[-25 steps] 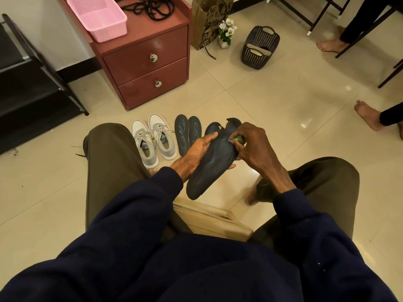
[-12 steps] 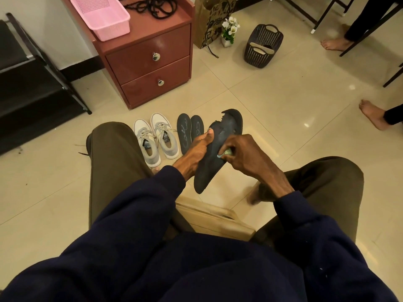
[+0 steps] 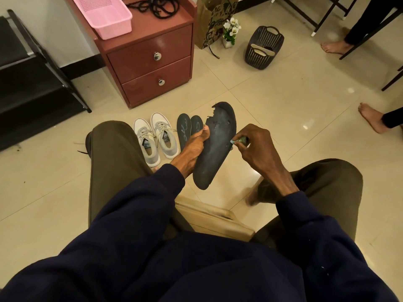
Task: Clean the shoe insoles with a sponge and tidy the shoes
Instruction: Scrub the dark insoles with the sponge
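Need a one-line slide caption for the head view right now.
Seated person's left hand holds a worn dark insole while right hand holds a green sponge at its edge.

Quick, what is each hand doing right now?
Left hand: grips the insole.
Right hand: pinches the sponge at the insole's edge.

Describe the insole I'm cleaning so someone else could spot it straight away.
Start at the red two-drawer cabinet; grey sneakers and two dark insoles lie on the floor before it. Yours is the insole in the left hand, its toe edge torn, without their pale script.
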Tool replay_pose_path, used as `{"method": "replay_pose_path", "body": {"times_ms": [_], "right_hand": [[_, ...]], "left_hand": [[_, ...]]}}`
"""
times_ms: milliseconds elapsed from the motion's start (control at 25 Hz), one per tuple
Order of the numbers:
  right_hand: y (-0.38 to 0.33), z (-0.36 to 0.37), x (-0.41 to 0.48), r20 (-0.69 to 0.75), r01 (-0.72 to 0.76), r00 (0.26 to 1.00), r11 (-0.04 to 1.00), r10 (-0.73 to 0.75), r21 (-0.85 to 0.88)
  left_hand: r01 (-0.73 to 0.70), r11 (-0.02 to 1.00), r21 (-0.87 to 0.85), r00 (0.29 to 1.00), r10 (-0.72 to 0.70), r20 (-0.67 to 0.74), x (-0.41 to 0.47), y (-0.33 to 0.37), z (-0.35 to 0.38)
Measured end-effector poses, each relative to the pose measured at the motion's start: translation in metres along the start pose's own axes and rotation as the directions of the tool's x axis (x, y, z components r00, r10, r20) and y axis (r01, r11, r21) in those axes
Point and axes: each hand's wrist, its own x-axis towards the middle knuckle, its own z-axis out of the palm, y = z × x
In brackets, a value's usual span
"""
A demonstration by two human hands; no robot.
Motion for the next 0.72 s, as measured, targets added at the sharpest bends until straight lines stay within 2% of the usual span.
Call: {"method": "replay_pose_path", "body": {"times_ms": [40,80,200,240,320,400,560,720], "right_hand": [[0.0,-0.001,0.0,-0.023,0.001,1.0,1.0,-0.001,0.003],[-0.004,0.001,-0.002,0.014,0.031,0.999,0.999,-0.032,0.031],[-0.022,0.004,-0.007,0.246,0.055,0.965,0.988,-0.089,0.143],[-0.021,0.005,-0.006,0.22,0.039,0.973,0.988,-0.072,0.15],[-0.012,0.002,-0.002,0.049,0.0,0.999,0.995,-0.005,0.101],[-0.006,0.001,-0.003,-0.043,-0.035,0.998,0.995,0.039,0.095],[-0.015,0.004,-0.006,-0.079,-0.078,0.992,0.96,0.103,0.271],[-0.023,0.004,-0.003,-0.079,-0.157,0.967,0.815,0.24,0.558]], "left_hand": [[0.002,1.0,0.002,1.0,-0.002,-0.004,0.0,0.0,0.0],[0.0,1.0,0.013,1.0,0.001,-0.018,0.0,0.001,0.0],[0.003,1.0,0.013,0.999,-0.002,-0.041,0.004,0.001,-0.001],[0.012,1.0,0.004,0.999,-0.011,-0.047,0.004,0.003,-0.001],[0.023,1.0,-0.011,0.999,-0.023,-0.045,0.003,0.004,-0.001],[0.027,0.999,-0.018,0.999,-0.027,-0.046,0.005,0.003,-0.004],[0.025,0.999,-0.022,0.998,-0.026,-0.049,0.003,0.004,-0.003],[-0.019,0.996,0.085,1.0,0.017,0.024,-0.004,-0.005,0.002]]}}
